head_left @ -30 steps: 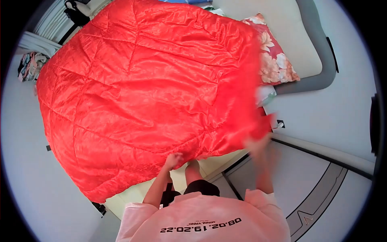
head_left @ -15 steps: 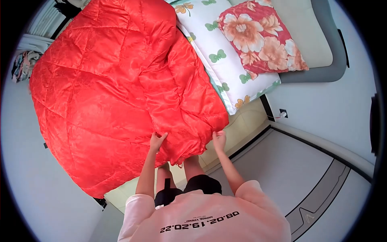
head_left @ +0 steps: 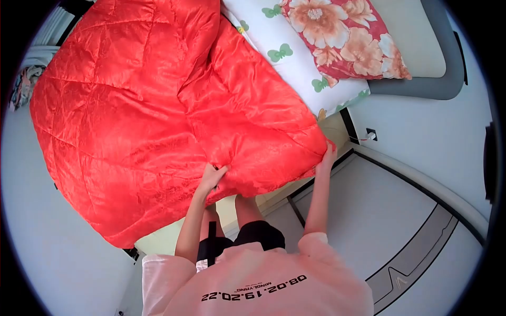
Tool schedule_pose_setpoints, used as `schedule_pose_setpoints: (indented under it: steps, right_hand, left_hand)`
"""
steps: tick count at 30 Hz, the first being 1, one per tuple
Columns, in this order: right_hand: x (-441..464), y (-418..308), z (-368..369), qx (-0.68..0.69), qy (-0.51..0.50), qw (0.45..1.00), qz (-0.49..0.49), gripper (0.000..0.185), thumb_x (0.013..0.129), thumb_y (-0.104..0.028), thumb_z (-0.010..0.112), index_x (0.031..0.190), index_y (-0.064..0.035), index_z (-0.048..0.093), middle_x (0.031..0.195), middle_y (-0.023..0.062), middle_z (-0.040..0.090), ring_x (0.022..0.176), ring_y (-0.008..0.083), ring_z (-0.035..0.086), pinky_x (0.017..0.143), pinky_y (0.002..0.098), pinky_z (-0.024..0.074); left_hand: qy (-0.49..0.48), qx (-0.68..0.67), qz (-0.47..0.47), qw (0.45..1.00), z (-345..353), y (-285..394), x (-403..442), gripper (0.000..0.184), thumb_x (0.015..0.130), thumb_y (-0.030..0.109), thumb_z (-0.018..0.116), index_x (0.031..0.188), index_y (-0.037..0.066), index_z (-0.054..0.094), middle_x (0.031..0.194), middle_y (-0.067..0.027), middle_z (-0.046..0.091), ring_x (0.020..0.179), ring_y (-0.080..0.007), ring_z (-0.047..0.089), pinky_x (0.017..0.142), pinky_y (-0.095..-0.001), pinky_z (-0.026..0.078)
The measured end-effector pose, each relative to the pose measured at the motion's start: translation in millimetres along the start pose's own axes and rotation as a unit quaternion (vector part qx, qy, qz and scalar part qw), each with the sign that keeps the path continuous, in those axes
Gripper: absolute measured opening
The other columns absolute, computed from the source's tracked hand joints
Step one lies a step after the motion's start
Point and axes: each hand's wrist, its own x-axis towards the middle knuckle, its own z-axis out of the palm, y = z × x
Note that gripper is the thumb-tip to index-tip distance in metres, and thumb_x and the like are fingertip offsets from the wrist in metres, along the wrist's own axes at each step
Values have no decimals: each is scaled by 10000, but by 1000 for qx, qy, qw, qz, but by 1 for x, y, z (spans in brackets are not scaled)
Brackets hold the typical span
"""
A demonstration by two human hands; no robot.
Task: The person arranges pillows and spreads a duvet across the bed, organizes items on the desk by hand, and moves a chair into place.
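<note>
A shiny red quilt (head_left: 121, 126) spreads over most of the bed and hangs past its near side. My left hand (head_left: 213, 176) grips the quilt's near edge in front of my legs, the cloth bunching at the fingers. With its fingers closed, my right hand (head_left: 329, 155) holds the quilt's corner out to the right, and the edge between both hands is drawn fairly straight. Just beyond the quilt lies a white pillow (head_left: 295, 73) with green butterfly prints. A red floral pillow (head_left: 358, 45) rests partly on top of it.
At the upper right stands the padded headboard (head_left: 456, 79), grey and cream. A plug sits in a wall socket (head_left: 371, 135) beside the bed. On the right, a grey mat or panel with dark edging (head_left: 379, 195) lies low. Some clothes (head_left: 25, 87) are heaped at far left.
My right hand has pulled the quilt's corner to the right and away from me, smoothing folds and covering part of the white pillow. My left hand has shifted slightly right, still gripping.
</note>
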Motion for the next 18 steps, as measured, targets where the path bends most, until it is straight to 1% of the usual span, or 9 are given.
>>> schedule_pose_setpoints:
  steps: [2, 3, 6, 7, 9, 10, 12, 15, 18]
  right_hand:
    - [32, 30, -35, -278, 40, 944, -171, 297, 686, -78, 586, 955, -21, 476, 892, 98, 533, 784, 180, 519, 680, 310, 440]
    - [48, 53, -48, -279, 34, 944, -171, 297, 686, -78, 586, 955, -21, 476, 892, 98, 533, 784, 180, 519, 680, 310, 440]
    - [55, 84, -49, -361, 160, 916, 68, 423, 692, -121, 586, 1032, 32, 386, 924, 162, 489, 770, 237, 504, 666, 314, 422]
    - [41, 87, -37, -371, 155, 913, 68, 423, 692, -121, 586, 1032, 32, 386, 924, 162, 489, 770, 237, 504, 666, 314, 422]
    - [13, 98, -9, -660, 55, 680, -315, 398, 674, -92, 556, 1014, 35, 393, 959, 186, 457, 829, 289, 472, 728, 371, 384]
    - [-4, 102, 11, -642, 0, 640, -422, 372, 657, -77, 528, 991, 33, 411, 950, 195, 452, 890, 334, 431, 789, 418, 333]
    - [-48, 109, 59, -643, -136, 574, -488, 339, 681, -94, 516, 982, 32, 426, 963, 197, 450, 910, 329, 425, 804, 408, 325]
    - [-108, 148, 106, -616, -345, 563, -429, 316, 711, -118, 504, 995, 3, 436, 988, 189, 444, 946, 326, 409, 812, 415, 318]
    - [-142, 203, 115, -702, -455, 422, -350, 432, 716, -216, 507, 1083, -14, 402, 1127, 192, 384, 1044, 328, 354, 861, 445, 271]
  left_hand:
    - [85, -27, 59, 994, 14, -47, 27, 282, 668, 218, 626, 798, 22, 470, 586, -64, 500, 347, -110, 423, 300, -236, 320]
    - [169, -54, 119, 977, 20, -70, 38, 349, 665, 209, 632, 903, 15, 466, 671, -96, 533, 341, -130, 435, 274, -243, 318]
    - [161, -66, 74, 982, 24, -111, 47, 489, 656, 204, 646, 1046, 37, 403, 802, -129, 539, 331, -153, 428, 265, -259, 330]
    - [149, -106, 72, 981, 26, -119, 45, 493, 654, 204, 649, 1046, 36, 402, 799, -130, 538, 332, -152, 429, 277, -261, 343]
    - [151, -118, 27, 981, 22, -112, 31, 500, 637, 247, 664, 1027, 47, 423, 695, -107, 537, 324, -141, 413, 277, -261, 338]
    - [105, -91, 2, 990, 18, -121, 32, 491, 628, 282, 667, 996, 48, 441, 613, -81, 508, 315, -133, 399, 268, -258, 324]
    - [39, -74, -40, 996, 10, -125, 22, 452, 610, 376, 660, 871, 45, 497, 430, -8, 392, 298, -107, 361, 255, -250, 293]
    - [-51, -73, -114, 989, -6, -137, 18, 412, 611, 396, 650, 806, 53, 532, 438, -9, 395, 301, -103, 359, 265, -246, 298]
    - [50, -175, -46, 982, -13, -190, 15, 314, 687, 345, 590, 779, 47, 562, 509, -43, 497, 319, -101, 380, 289, -250, 322]
